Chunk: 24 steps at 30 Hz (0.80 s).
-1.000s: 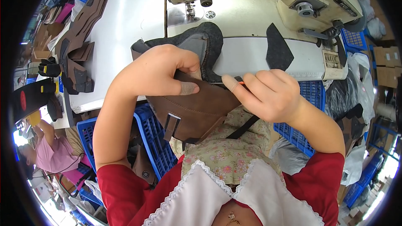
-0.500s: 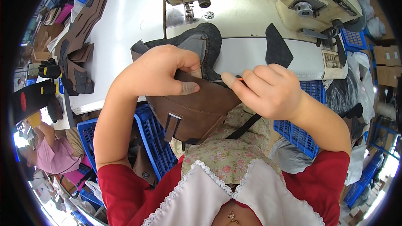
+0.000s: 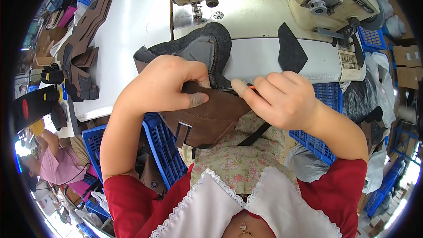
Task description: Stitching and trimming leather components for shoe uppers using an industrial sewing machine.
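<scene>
Brown leather piece (image 3: 205,117) spans near edge of bench (image 3: 125,39): dark padded lining (image 3: 222,39) over bench top, brown panel hanging above lap. I see left hand (image 3: 172,83) pinching its upper fold, thumb outside. Right hand (image 3: 282,99) curled around slim orange-ended tool (image 3: 251,87), mostly hidden, thumb by seam edge. I judge piece light, bendy, firmer at stitching, padding soft. I'd grip stitched fold, sparing floppy panel.
</scene>
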Tool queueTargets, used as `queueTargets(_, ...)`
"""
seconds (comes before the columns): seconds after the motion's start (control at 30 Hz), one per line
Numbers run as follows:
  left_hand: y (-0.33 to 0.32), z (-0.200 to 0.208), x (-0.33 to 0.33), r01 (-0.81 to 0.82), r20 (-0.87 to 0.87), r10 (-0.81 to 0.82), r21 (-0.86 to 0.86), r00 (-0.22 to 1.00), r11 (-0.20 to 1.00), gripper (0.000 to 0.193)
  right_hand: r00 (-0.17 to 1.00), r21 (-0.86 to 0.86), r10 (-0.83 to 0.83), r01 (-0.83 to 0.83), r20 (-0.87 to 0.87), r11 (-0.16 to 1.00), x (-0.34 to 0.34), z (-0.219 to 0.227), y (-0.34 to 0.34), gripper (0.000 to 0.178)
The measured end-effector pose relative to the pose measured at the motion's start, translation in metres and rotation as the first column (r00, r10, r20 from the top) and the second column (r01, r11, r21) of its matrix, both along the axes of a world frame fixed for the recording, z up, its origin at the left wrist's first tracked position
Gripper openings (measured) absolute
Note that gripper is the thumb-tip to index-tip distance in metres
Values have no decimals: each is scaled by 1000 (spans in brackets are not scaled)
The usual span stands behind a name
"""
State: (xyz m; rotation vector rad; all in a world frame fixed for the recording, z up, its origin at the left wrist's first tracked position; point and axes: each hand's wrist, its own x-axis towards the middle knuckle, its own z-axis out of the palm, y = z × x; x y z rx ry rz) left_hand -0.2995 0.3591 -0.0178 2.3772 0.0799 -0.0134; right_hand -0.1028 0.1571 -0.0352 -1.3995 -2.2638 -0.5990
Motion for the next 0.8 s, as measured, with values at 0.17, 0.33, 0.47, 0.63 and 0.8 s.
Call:
queueTargets(0.17, -1, 2, -1, -5, -30, 6, 14, 1000, 1000, 23, 1000, 8, -8, 9, -22, 1000, -2, -2, 0, 34)
queueTargets(0.33, -1, 2, -1, -13, -10, 13, 7, 1000, 1000, 22, 999, 34, -13, 14, -44, 999, -2, -6, -1, 35)
queueTargets(0.47, -3, 1, 1, -17, -11, 17, -1, 1000, 1000, 22, 998, 38, -24, 26, -53, 999, -3, -11, -1, 35)
queueTargets(0.63, -5, 1, -1, -37, -24, 38, 10, 999, 999, 20, 996, 10, -53, 54, -67, 999, -6, -12, -3, 38)
queueTargets(0.8, -6, 1, 0, -33, -11, 33, 21, 999, 999, 21, 999, 30, -19, 21, -42, 999, -5, -9, -1, 36)
